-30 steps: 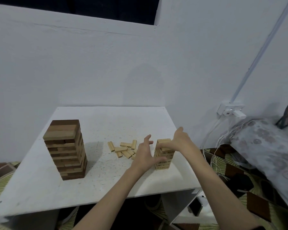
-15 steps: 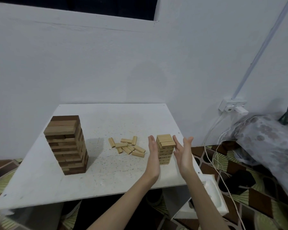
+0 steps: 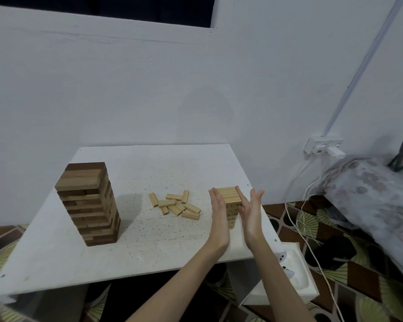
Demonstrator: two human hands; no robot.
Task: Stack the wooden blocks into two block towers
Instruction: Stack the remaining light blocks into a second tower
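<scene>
A tall tower of dark and light wooden blocks (image 3: 89,203) stands at the left of the white table (image 3: 149,247). A small tower of pale blocks (image 3: 229,203) stands near the table's right edge. My left hand (image 3: 218,214) presses flat against its left side, fingers straight. My right hand (image 3: 250,211) lies flat against its right side, fingers straight and pointing up. Several loose pale blocks (image 3: 176,204) lie in a heap between the two towers.
A white wall rises right behind the table. To the right are a wall socket (image 3: 323,147) with hanging white cables, a covered bundle (image 3: 377,201), and a white foam tray (image 3: 296,282) below the table's right corner. Patterned floor shows below.
My right hand came off the top of the small tower. Both hands then turned flat and closed in on its two sides. The view shifted slightly.
</scene>
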